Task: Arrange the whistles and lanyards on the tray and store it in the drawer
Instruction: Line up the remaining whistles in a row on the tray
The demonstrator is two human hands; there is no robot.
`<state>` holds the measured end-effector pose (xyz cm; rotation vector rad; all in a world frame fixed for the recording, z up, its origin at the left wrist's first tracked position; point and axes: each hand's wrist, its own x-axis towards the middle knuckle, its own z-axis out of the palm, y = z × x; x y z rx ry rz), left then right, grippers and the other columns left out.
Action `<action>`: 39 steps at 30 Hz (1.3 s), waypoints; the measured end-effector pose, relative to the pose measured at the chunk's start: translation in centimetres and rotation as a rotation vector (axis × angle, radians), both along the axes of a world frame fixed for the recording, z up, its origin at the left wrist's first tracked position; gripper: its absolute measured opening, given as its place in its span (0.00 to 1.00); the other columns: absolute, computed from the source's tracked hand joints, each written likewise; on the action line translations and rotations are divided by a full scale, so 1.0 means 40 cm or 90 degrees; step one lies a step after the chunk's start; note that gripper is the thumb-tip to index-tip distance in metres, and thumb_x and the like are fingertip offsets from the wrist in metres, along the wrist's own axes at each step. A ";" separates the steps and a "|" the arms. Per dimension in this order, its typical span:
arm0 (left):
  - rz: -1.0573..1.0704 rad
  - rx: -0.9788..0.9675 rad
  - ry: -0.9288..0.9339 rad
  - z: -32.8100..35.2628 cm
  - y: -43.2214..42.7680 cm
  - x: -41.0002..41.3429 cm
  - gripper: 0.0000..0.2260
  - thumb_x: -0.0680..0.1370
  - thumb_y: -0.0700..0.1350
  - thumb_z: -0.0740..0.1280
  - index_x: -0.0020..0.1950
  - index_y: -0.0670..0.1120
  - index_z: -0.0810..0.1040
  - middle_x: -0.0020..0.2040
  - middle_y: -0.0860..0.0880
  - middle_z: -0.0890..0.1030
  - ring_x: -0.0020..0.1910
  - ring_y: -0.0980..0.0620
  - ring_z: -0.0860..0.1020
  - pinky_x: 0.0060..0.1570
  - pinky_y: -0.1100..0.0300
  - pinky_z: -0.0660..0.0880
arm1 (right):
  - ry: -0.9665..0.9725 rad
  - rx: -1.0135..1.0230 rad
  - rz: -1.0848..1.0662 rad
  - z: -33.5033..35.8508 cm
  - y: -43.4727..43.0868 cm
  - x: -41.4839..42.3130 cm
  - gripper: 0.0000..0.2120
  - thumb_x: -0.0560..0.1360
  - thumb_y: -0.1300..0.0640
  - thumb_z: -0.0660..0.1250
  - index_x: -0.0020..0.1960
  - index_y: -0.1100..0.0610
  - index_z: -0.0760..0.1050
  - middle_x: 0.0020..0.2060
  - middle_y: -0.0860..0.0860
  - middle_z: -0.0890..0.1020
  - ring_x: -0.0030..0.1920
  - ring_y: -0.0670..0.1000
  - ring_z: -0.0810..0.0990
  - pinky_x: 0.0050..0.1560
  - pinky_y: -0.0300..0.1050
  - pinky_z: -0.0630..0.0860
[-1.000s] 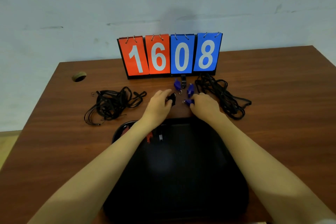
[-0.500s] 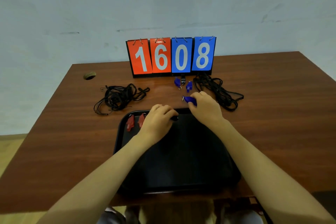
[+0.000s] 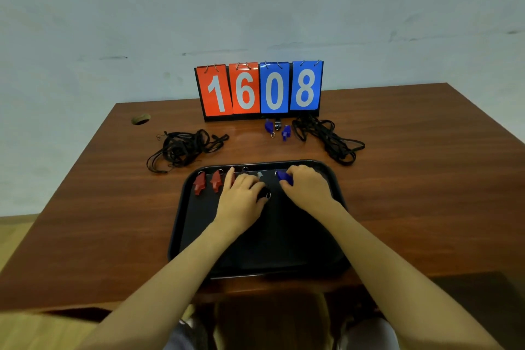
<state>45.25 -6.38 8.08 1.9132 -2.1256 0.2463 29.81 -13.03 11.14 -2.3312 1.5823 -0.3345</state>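
Clearly the step in hand is laying whistles in a row along the far edge of the flat black plastic tray [image 3: 199, 236], and doing it well means keeping that row even. Leftmost on the brown wooden table [image 3: 99, 207] lies a loose tangle of black cord lanyards [image 3: 181, 149], untouched. On the tray, two red plastic whistles [image 3: 207, 182] lie side by side with rings toward the far rim; a new piece should match that spacing and direction. The left hand [image 3: 241, 202] is curled around a small black whistle with a metal ring [image 3: 264, 194], low over the tray just behind the row. The right hand [image 3: 308, 192] pinches a blue plastic whistle [image 3: 284, 176] at the far rim. I would set each down flat, ring outward, without nudging its neighbours. Beyond, a few more blue whistles [image 3: 277, 128] wait before the red and blue number flip board [image 3: 260, 89], beside a second heap of black lanyards [image 3: 326, 138].
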 end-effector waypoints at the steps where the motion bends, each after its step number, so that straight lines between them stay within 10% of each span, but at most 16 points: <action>1: 0.010 0.000 -0.006 -0.004 0.001 -0.004 0.16 0.67 0.51 0.75 0.53 0.47 0.83 0.49 0.49 0.83 0.53 0.47 0.80 0.67 0.41 0.62 | 0.001 0.005 -0.007 -0.003 0.000 0.001 0.16 0.77 0.49 0.62 0.60 0.58 0.74 0.54 0.54 0.78 0.54 0.53 0.77 0.51 0.46 0.74; 9: 0.040 0.005 -0.067 -0.009 -0.032 -0.018 0.17 0.64 0.55 0.76 0.50 0.49 0.83 0.49 0.50 0.83 0.53 0.49 0.80 0.66 0.37 0.62 | -0.022 0.031 -0.071 -0.008 -0.006 0.023 0.16 0.77 0.49 0.63 0.60 0.57 0.74 0.55 0.54 0.78 0.55 0.53 0.77 0.50 0.47 0.75; 17: 0.001 0.083 -0.033 0.013 -0.045 -0.004 0.15 0.78 0.51 0.62 0.62 0.46 0.73 0.60 0.51 0.76 0.65 0.52 0.70 0.71 0.45 0.33 | -0.043 0.034 -0.086 -0.010 -0.006 0.019 0.15 0.77 0.50 0.63 0.60 0.56 0.74 0.54 0.52 0.77 0.54 0.52 0.77 0.49 0.46 0.75; 23: 0.073 0.081 0.031 0.022 -0.052 -0.043 0.20 0.77 0.59 0.61 0.60 0.46 0.74 0.57 0.50 0.78 0.61 0.51 0.73 0.74 0.47 0.47 | -0.048 0.041 -0.105 -0.019 -0.001 -0.019 0.15 0.77 0.50 0.64 0.59 0.56 0.74 0.54 0.53 0.78 0.53 0.52 0.78 0.47 0.45 0.75; 33: -0.038 0.138 0.115 0.043 -0.054 -0.042 0.18 0.75 0.34 0.61 0.61 0.51 0.76 0.66 0.52 0.73 0.65 0.51 0.66 0.64 0.54 0.53 | -0.060 0.038 -0.105 -0.024 0.015 -0.060 0.15 0.77 0.49 0.64 0.60 0.55 0.75 0.55 0.52 0.78 0.53 0.52 0.78 0.50 0.47 0.77; 39: 0.068 0.015 0.104 0.005 -0.005 -0.051 0.15 0.76 0.47 0.64 0.62 0.46 0.76 0.61 0.47 0.75 0.62 0.46 0.71 0.65 0.51 0.57 | -0.048 0.063 -0.094 -0.033 0.022 -0.046 0.15 0.77 0.50 0.64 0.60 0.56 0.74 0.56 0.53 0.77 0.54 0.53 0.78 0.51 0.47 0.76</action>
